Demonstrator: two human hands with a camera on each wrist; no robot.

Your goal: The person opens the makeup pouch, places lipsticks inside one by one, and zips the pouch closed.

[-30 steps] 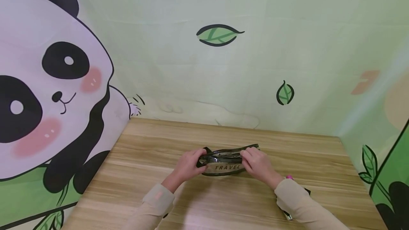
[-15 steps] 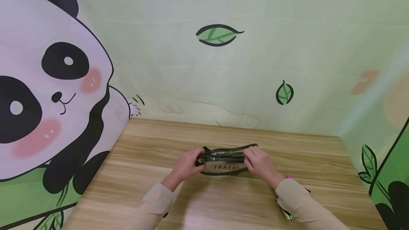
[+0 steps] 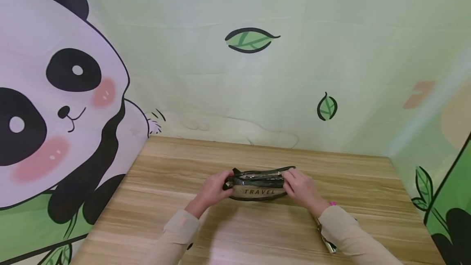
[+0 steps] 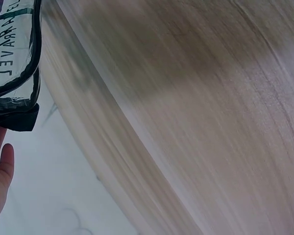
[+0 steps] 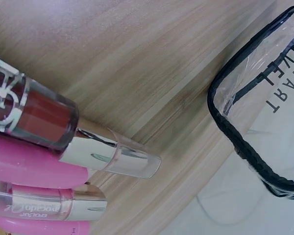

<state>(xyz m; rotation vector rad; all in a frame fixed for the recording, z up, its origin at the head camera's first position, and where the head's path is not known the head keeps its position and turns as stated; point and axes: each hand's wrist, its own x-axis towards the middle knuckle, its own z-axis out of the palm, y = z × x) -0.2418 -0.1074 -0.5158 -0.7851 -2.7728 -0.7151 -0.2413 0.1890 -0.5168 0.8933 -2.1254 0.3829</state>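
A clear travel pouch [image 3: 254, 192] with black trim and the word TRAVEL on its front stands upright on the table. Its unzipped top faces up, and what lies inside is too small to tell. My left hand [image 3: 212, 190] grips the pouch's left end, thumb in front and fingers behind. At the right end my right hand [image 3: 302, 187] pinches the upper black edge. The left wrist view catches part of the left hand [image 4: 1, 171] by the pouch's black end tab [image 4: 19, 119]. No part of the right hand shows in the right wrist view, only the pouch [image 5: 230, 132].
Under my right sleeve several cosmetic tubes lie on the wooden table [image 3: 257, 236]; a silver end [image 3: 330, 248] peeks out. The right wrist view shows a dark red lip gloss tube [image 5: 44, 115] and pink tubes [image 5: 34, 161]. Behind hangs a panda-print cloth [image 3: 198, 72].
The pouch and both hands have shifted very slightly left in the head view. Both hands keep their hold, and the front panel with the lettering faces me a little more squarely.
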